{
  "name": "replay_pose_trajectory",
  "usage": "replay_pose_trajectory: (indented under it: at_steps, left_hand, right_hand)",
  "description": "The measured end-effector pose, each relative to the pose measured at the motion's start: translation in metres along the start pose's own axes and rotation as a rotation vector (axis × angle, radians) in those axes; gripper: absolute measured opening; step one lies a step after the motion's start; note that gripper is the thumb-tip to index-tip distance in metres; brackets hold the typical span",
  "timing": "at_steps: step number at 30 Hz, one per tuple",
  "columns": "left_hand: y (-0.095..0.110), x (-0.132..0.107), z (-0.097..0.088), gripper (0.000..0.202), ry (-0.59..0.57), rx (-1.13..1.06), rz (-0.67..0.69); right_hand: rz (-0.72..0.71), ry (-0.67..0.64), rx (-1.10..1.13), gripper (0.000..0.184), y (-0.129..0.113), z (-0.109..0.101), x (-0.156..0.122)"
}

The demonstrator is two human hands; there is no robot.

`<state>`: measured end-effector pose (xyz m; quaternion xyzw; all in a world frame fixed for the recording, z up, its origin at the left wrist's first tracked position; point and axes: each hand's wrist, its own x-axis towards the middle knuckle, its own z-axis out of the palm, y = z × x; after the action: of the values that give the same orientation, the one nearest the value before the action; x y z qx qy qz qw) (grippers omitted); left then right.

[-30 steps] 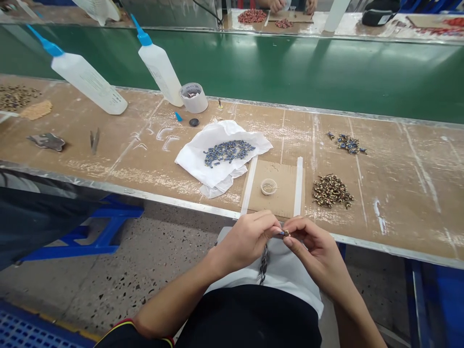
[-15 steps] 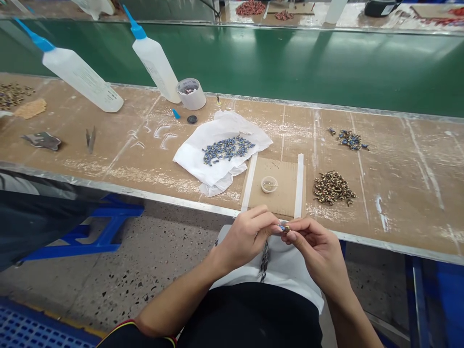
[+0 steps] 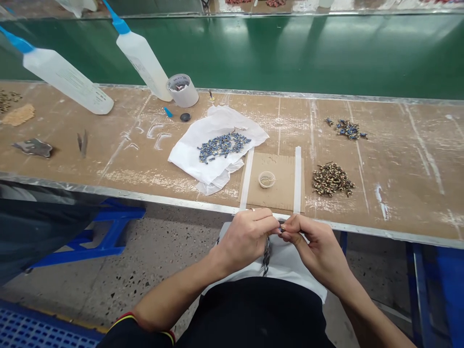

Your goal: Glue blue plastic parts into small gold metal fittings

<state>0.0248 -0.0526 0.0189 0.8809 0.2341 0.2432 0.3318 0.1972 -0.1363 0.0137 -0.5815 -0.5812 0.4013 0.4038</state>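
Note:
Just over the table's front edge, my left hand (image 3: 250,237) and my right hand (image 3: 314,244) meet fingertip to fingertip. My left hand pinches a small blue piece (image 3: 280,228), mostly covered by the fingers. My right thumb and forefinger close on a small brown-and-gold piece (image 3: 282,230) against it; whether the two are joined I cannot tell. Beyond my hands, a small clear cup (image 3: 266,180) with a thin yellowish strand stands on a cardboard square (image 3: 281,195). Similar blue pieces (image 3: 221,146) lie on white paper (image 3: 184,147) to the left, and brown-and-gold pieces (image 3: 332,180) are heaped to the right.
A small pile of blue-and-gold pieces (image 3: 348,129) lies further back on the right. Two white bottles with blue nozzles (image 3: 143,63), a tape roll (image 3: 183,91), a black cap (image 3: 185,117) and tweezers (image 3: 82,144) are leftward. A green belt (image 3: 271,53) runs behind.
My fingertips have drawn closer round the small pieces, hiding more of the blue one. The view has shifted slightly, so the table items sit a little higher and further left.

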Motion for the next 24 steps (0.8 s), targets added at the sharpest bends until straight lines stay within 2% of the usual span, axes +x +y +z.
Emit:
replay_pose_trajectory:
  at_steps: [5, 9, 13, 16, 20, 22, 24]
  left_hand:
    - [0.001, -0.004, 0.001, 0.025, -0.013, -0.041, -0.083]
    - [0.003, 0.0, -0.003, 0.022, -0.02, -0.175, -0.131]
    - [0.005, 0.005, -0.011, 0.023, -0.127, -0.323, -0.259]
    - [0.006, 0.006, -0.014, 0.029, -0.221, -0.474, -0.356]
    - [0.01, 0.005, -0.014, 0.035, -0.282, -0.656, -0.421]
    - [0.012, 0.006, -0.012, 0.036, -0.304, -0.691, -0.429]
    - [0.014, 0.006, -0.01, 0.033, -0.286, -0.63, -0.4]
  right_hand:
    - [0.001, -0.005, 0.026, 0.021, 0.001, 0.003, 0.002]
    - [0.104, -0.036, 0.133, 0.017, 0.001, -0.005, 0.003]
    - [0.161, -0.05, 0.267, 0.008, 0.002, -0.015, 0.001]
    - [0.05, -0.014, 0.279, 0.013, 0.002, -0.016, -0.001]
    - [-0.133, -0.018, 0.149, 0.015, 0.0, -0.015, -0.002]
    - [-0.167, 0.035, 0.118, 0.016, 0.001, -0.013, -0.002]
    - [-0.143, 0.11, 0.133, 0.015, 0.004, -0.011, -0.002]
